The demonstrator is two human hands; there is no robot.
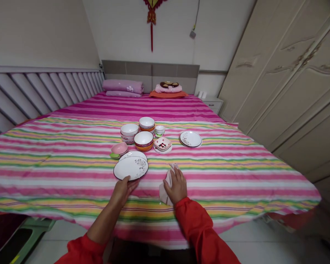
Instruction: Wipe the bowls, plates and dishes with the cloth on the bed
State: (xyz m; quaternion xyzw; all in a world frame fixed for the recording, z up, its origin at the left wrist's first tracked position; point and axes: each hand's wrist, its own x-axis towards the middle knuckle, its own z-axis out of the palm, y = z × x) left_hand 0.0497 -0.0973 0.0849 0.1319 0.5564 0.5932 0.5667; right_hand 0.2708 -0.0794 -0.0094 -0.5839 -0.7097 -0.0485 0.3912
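Observation:
My left hand [124,190] grips the near rim of a white floral plate [131,168], which lies on top of another plate [134,155] on the striped bedspread [71,165]. My right hand [176,185] is closed on a pale cloth [166,185] that rests on the bedspread to the right of the plate. Both sleeves are red; the left one is pushed up the forearm.
Behind the plates stand several bowls [143,140], a pink bowl [119,149], small cups [160,130], a patterned square dish [162,143] and a lone plate [190,139]. Pillows [123,87] lie at the headboard. A wardrobe [291,80] is right; a green stool [30,234] is lower left.

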